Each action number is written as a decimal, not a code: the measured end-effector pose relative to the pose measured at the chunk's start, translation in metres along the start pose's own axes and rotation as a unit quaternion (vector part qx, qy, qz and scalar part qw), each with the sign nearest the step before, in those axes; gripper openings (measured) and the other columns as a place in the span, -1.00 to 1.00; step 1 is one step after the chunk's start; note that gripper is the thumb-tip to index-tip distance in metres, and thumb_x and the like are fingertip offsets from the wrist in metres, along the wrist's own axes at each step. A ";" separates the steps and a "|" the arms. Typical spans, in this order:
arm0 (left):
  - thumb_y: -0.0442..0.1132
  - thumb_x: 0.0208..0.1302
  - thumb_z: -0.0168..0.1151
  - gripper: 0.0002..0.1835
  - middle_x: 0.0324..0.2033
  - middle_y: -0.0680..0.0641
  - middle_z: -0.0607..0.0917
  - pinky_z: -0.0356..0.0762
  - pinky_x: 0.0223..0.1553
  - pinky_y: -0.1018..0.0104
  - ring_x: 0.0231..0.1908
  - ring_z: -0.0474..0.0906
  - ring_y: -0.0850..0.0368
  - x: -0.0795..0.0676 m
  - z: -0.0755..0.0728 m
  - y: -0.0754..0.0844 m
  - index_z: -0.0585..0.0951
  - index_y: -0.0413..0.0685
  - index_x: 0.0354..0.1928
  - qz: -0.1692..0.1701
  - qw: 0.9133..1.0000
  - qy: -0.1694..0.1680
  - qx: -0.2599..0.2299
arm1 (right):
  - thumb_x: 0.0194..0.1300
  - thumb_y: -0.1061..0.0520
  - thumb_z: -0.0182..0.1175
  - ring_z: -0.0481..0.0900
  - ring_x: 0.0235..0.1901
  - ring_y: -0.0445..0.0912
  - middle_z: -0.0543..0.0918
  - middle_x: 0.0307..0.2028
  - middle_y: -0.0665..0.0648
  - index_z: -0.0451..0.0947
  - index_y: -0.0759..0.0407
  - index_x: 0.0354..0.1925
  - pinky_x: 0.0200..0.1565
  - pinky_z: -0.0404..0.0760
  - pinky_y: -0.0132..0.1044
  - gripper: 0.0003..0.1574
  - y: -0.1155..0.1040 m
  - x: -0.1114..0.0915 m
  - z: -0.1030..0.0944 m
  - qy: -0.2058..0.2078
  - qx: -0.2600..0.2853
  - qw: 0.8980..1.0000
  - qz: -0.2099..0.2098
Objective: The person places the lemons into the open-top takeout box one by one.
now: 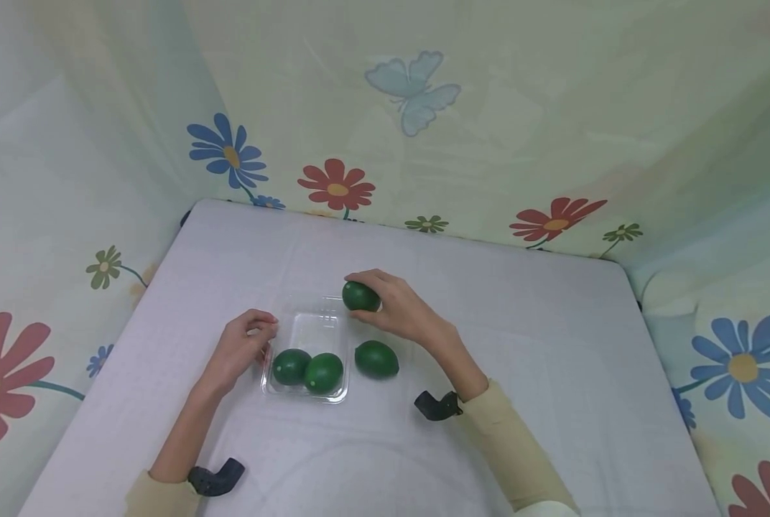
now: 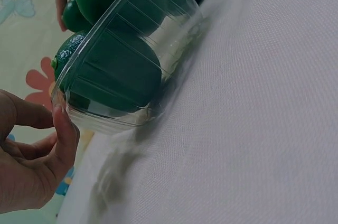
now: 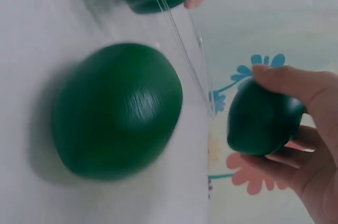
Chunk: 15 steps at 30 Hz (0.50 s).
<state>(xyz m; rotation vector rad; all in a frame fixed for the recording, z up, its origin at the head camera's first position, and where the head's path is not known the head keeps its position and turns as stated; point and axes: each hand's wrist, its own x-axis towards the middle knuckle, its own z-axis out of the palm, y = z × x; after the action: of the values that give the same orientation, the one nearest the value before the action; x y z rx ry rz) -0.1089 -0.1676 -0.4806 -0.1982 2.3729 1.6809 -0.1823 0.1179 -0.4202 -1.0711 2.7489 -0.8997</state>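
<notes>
A clear plastic container (image 1: 317,332) sits on the table with two green limes, one (image 1: 291,367) at the left and one (image 1: 324,373) at the right, side by side in its near half. My left hand (image 1: 239,348) pinches the container's left rim between thumb and finger, as the left wrist view shows. Over the container's far right corner, my right hand (image 1: 398,307) holds another lime (image 3: 264,118) between its thumb and fingers, raised off the table. One more lime (image 1: 377,360) lies on the cloth just right of the container, below the right hand.
A white cloth (image 1: 521,345) covers the table. Flower-patterned curtains (image 1: 475,165) hang behind and along both sides. A black curved piece (image 1: 437,406) is strapped at the right wrist, and a similar black piece (image 1: 217,477) at the left.
</notes>
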 end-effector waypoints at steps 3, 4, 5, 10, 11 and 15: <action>-0.18 0.41 0.08 -0.65 -0.09 -0.31 0.60 0.61 -0.48 0.33 -0.52 0.53 0.15 0.001 -0.001 -0.002 0.46 -0.27 0.11 -0.001 1.000 0.000 0.001 | 0.11 0.05 0.44 0.58 0.11 -0.06 0.58 0.13 0.09 0.43 0.06 0.23 0.12 0.62 -0.23 -0.27 -0.004 0.004 0.009 0.018 0.031 0.999 -0.024; -0.18 0.41 0.08 -0.64 -0.09 -0.31 0.60 0.61 -0.48 0.33 -0.52 0.53 0.15 0.001 -0.001 -0.002 0.46 -0.27 0.11 -0.002 1.000 -0.001 0.000 | 0.11 0.06 0.45 0.57 0.11 -0.07 0.58 0.12 0.08 0.43 0.07 0.22 0.12 0.62 -0.24 -0.27 -0.005 0.005 0.013 0.021 0.039 0.999 -0.029; -0.18 0.40 0.08 -0.64 -0.09 -0.30 0.60 0.61 -0.48 0.33 -0.52 0.53 0.15 0.001 -0.001 -0.003 0.46 -0.27 0.11 -0.003 1.000 0.000 0.000 | 0.11 0.06 0.45 0.57 0.11 -0.08 0.59 0.12 0.08 0.44 0.07 0.22 0.12 0.62 -0.24 -0.28 -0.006 0.007 0.017 0.021 0.044 0.998 -0.033; -0.17 0.40 0.08 -0.64 -0.09 -0.29 0.61 0.62 -0.48 0.33 -0.52 0.53 0.13 0.003 0.000 -0.004 0.45 -0.26 0.12 -0.009 1.000 0.002 0.000 | 0.10 0.03 0.45 0.56 0.09 -0.10 0.57 0.12 0.06 0.42 0.06 0.23 0.11 0.62 -0.24 -0.26 -0.015 0.017 0.040 0.008 0.053 0.998 -0.041; -0.17 0.40 0.08 -0.64 -0.09 -0.29 0.61 0.61 -0.48 0.33 -0.52 0.53 0.13 0.003 0.000 -0.004 0.45 -0.25 0.12 -0.010 1.000 0.002 0.000 | 0.11 0.02 0.44 0.56 0.09 -0.10 0.57 0.13 0.06 0.41 0.07 0.23 0.11 0.62 -0.24 -0.26 -0.018 0.019 0.045 0.004 0.052 0.998 -0.039; -0.17 0.40 0.08 -0.64 -0.11 -0.28 0.61 0.62 -0.48 0.32 -0.52 0.53 0.11 0.004 0.000 -0.004 0.44 -0.25 0.12 -0.009 1.000 0.000 -0.001 | 0.14 -0.08 0.41 0.58 0.06 -0.10 0.57 0.13 0.08 0.40 0.06 0.25 0.07 0.64 -0.25 -0.24 -0.030 0.027 0.061 -0.008 0.033 0.999 -0.009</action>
<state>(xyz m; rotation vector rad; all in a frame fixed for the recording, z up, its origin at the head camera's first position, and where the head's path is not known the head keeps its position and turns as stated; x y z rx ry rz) -0.1121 -0.1685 -0.4855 -0.2178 2.3620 1.6761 -0.1691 0.0525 -0.4499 -1.0884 2.6813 -0.9726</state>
